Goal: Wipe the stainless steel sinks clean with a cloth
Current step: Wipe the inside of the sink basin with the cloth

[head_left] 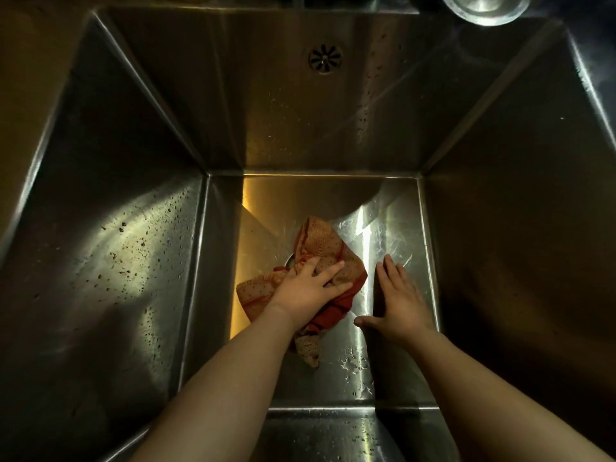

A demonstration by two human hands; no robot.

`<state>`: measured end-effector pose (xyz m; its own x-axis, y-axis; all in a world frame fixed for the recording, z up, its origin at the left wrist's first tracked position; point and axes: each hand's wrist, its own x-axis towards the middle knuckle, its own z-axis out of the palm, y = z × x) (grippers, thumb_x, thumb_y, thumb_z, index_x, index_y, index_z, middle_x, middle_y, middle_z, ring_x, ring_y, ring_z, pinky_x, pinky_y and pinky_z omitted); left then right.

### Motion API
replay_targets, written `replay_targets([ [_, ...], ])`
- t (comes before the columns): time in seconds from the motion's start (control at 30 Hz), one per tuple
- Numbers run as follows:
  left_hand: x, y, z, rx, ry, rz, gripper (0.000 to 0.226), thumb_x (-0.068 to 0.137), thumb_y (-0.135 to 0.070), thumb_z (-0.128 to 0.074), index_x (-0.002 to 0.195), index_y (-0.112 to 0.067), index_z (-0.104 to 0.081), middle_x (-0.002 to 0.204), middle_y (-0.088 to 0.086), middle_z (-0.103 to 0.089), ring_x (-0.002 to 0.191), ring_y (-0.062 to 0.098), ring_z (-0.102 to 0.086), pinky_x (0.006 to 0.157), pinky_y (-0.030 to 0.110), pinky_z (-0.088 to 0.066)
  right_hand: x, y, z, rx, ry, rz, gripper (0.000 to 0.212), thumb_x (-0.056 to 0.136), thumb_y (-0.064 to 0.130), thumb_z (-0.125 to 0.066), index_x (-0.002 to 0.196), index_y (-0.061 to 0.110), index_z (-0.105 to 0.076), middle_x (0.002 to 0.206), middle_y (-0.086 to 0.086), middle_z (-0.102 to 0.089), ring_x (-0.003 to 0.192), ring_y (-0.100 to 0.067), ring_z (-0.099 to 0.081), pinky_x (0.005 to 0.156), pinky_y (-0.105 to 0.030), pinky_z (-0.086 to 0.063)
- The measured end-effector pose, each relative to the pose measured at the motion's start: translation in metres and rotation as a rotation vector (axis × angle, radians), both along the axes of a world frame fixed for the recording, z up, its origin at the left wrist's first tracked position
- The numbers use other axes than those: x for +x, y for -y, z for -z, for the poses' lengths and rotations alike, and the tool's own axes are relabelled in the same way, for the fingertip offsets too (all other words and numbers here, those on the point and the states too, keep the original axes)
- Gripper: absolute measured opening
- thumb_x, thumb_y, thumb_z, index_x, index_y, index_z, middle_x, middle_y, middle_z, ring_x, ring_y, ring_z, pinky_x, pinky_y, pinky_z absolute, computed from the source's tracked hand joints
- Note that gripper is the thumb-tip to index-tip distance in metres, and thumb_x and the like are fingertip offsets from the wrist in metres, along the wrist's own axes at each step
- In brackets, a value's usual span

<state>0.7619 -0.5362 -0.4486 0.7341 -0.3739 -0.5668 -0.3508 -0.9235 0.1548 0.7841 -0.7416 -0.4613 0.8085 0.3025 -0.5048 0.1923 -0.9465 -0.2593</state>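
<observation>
- The left hand (308, 288) lies palm down on the cloth (320, 241). Its fingers are spread and nearly straight, pressing the fabric onto the floor of the sink (110, 228) and not closing round it.
- The cloth is orange with a dotted pattern and has red parts. It lies crumpled on the sink floor and spreads out from under that hand on all sides.
- 1 lobe reaches past the fingertips toward the far wall, and 1 flap lies to the left of the wrist.
- Red folds bunch under the palm's right edge, and a tail trails back beside the forearm.
- The right hand (400, 305) is flat on bare steel just right of the cloth. Its 4 fingers are straight and close together, the thumb is stretched toward the cloth, and it holds nothing.
- A curved metal edge, probably the drain (289, 260), shows just left of the pressing fingers. The cloth hides most of it.
- Water drops (353, 361) sit on the floor between the 2 forearms, nearer the person than both hands.
- An overflow grille (325, 59) is set high in the far wall, well beyond the fingertips.
- Dark specks (133, 238) dot the wall to the left of the pressing hand.
- A round metal object (486, 6) sits at the far right rim, cut off by the frame edge.
</observation>
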Motion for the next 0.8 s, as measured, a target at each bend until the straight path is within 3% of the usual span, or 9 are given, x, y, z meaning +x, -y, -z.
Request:
replay_targets([
  [0.17, 0.003, -0.023, 0.004, 0.117, 0.09, -0.049, 0.084, 0.088, -0.015, -0.057, 0.147, -0.041, -0.003, 0.157, -0.006, 0.012, 0.141, 0.039, 0.002, 0.105, 0.056, -0.027, 0.0, -0.001, 0.0, 0.004, -0.003, 0.009, 0.12, 0.066, 0.065, -0.069, 0.149, 0.02, 0.006, 0.156, 0.004, 0.021, 0.144, -0.019, 0.014, 0.118, -0.046, -0.008],
  [0.3, 0.006, -0.029, -0.001, 0.148, 0.087, -0.216, 0.093, 0.083, -0.016, -0.064, 0.148, -0.039, -0.003, 0.157, -0.005, 0.013, 0.14, 0.04, 0.002, 0.105, 0.056, -0.029, 0.0, -0.001, -0.002, -0.008, -0.007, 0.009, 0.12, 0.067, 0.065, -0.069, 0.149, 0.021, 0.006, 0.156, 0.003, 0.02, 0.144, -0.019, 0.014, 0.118, -0.047, -0.008],
  [0.67, -0.019, -0.019, -0.003, -0.011, -0.009, -0.189, 0.09, 0.082, -0.007, -0.065, 0.147, -0.038, -0.01, 0.158, -0.006, 0.008, 0.14, 0.041, -0.003, 0.106, 0.055, -0.033, 0.0, -0.006, -0.007, -0.024, -0.015, 0.018, 0.12, 0.067, 0.063, -0.07, 0.15, 0.019, 0.005, 0.156, 0.002, 0.02, 0.144, -0.021, 0.013, 0.118, -0.045, -0.007],
  [0.8, -0.009, -0.024, -0.007, -0.082, 0.054, -0.187, 0.097, 0.077, -0.012, -0.072, 0.147, -0.04, -0.01, 0.157, -0.007, 0.003, 0.14, 0.037, -0.004, 0.104, 0.052, -0.033, 0.001, -0.005, -0.007, 0.014, -0.011, 0.04, 0.12, 0.067, 0.062, -0.071, 0.15, 0.018, 0.002, 0.157, 0.002, 0.015, 0.145, -0.02, 0.009, 0.118, -0.044, -0.009],
])
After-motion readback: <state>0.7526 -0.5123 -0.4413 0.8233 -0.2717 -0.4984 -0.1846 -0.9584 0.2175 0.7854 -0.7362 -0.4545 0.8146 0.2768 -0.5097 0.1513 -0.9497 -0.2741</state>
